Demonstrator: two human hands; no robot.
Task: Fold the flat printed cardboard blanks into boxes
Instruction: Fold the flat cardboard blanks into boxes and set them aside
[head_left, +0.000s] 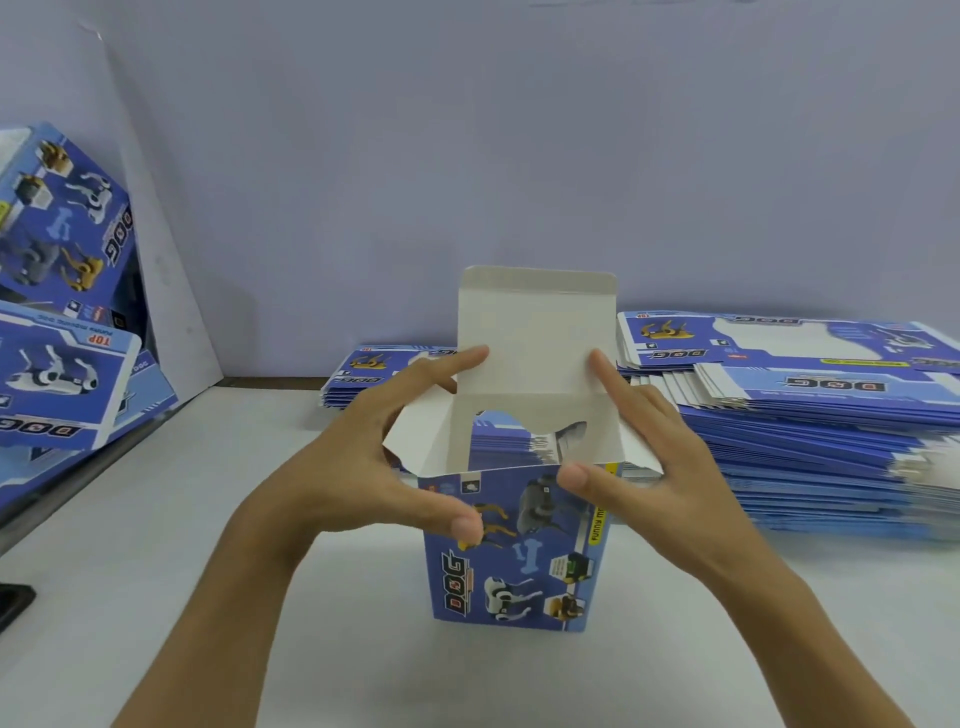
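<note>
A blue printed dog box (519, 566) stands upright on the white table, its top open. Its white lid flap (535, 332) stands up at the back and the side flaps splay outward. My left hand (374, 467) is on the box's left side, thumb on the front face and index finger touching the lid flap. My right hand (649, 467) mirrors it on the right, thumb at the front top edge and index finger on the lid flap. A stack of flat blanks (831, 415) lies at the right, and a smaller stack of blanks (379, 384) lies behind the box.
Folded boxes (67, 322) are piled at the far left against a white board (171, 291) that leans on the wall. A dark object (13, 603) pokes in at the left edge. The table surface (156, 545) runs bare around my forearms.
</note>
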